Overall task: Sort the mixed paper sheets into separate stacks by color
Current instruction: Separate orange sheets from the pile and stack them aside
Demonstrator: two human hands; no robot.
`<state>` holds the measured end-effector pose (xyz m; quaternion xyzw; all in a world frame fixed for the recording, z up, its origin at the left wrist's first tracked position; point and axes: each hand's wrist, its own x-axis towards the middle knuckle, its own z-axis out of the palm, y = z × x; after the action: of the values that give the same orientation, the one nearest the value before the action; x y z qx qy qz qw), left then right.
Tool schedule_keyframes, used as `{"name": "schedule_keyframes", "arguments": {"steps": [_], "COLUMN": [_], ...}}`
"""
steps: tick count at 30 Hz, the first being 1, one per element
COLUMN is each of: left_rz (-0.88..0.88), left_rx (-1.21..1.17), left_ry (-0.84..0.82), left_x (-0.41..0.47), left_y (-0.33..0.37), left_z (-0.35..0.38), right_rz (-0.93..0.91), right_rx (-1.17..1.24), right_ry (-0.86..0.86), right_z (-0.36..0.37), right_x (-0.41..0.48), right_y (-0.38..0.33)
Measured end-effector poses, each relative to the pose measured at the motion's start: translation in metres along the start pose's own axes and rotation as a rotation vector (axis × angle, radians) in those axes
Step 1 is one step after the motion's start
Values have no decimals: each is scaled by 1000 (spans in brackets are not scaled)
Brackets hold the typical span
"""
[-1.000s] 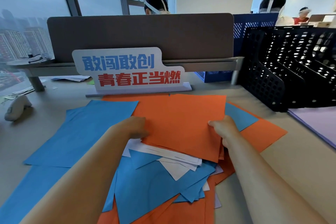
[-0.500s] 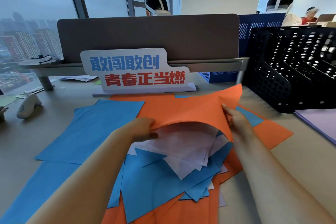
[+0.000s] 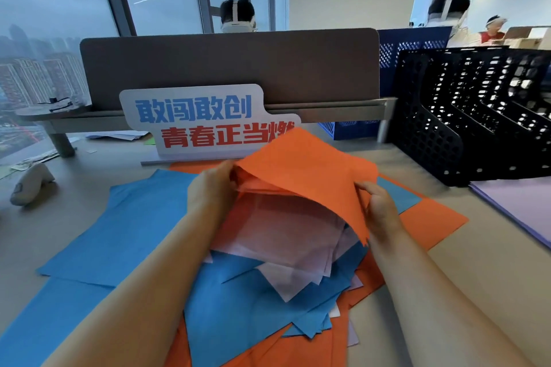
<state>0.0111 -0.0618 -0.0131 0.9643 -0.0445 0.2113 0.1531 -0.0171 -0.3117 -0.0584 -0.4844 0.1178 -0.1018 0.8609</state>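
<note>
- My left hand (image 3: 213, 188) curls round the left edge of a small bundle of orange sheets (image 3: 301, 167), and my right hand (image 3: 378, 205) pinches its right edge. Both are clamped on the paper, which is raised and arched above the mixed pile.
- Beneath the bundle, white sheets (image 3: 286, 283) and blue sheets (image 3: 128, 223) lie fanned on the desk (image 3: 462, 262), with more orange under them.
- I judge the paper light, thin and floppy. It sags between my hands, loose sheets could slip out, and a hard pinch would crease it, so holding two opposite edges seems best.
- The sign (image 3: 193, 119) behind reads 敢闯敢创 in blue and 青春正当燃 in red, its last character partly covered by the orange.
</note>
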Motion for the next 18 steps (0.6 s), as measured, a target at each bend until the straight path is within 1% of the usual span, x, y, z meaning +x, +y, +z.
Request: {"name": "schedule_keyframes", "arguments": {"steps": [2,4,7,9,11,14,16,18], "left_rz": [27,63,95,102,80,-48,-147,-220], "left_rx": [-124,-277,-486,-628,-823,-1145,-1204,-1157], "left_ry": [167,292,359,348,304,173,86,27], "left_x": [0,0,1,0,-2,-2,3,9], "left_y": [12,23,39,49,55,56,50,40], "left_z": [-22,-41,-65,-79,-93,-108,-104,-89], "right_rz": [72,134,155,127,88,-14,-73,-94], "right_rx": [-134,-322,-608,-712,-796,-913,-898,-811], "right_ry": [95,145,130,117,104,46,-27,-102], "right_z": [3,3,2,0,-2,0,0,2], "right_x": [-1,0,0,0,0,-6,-6,-8], "right_y": [0,-1,1,4,4,-1,-1,0]}}
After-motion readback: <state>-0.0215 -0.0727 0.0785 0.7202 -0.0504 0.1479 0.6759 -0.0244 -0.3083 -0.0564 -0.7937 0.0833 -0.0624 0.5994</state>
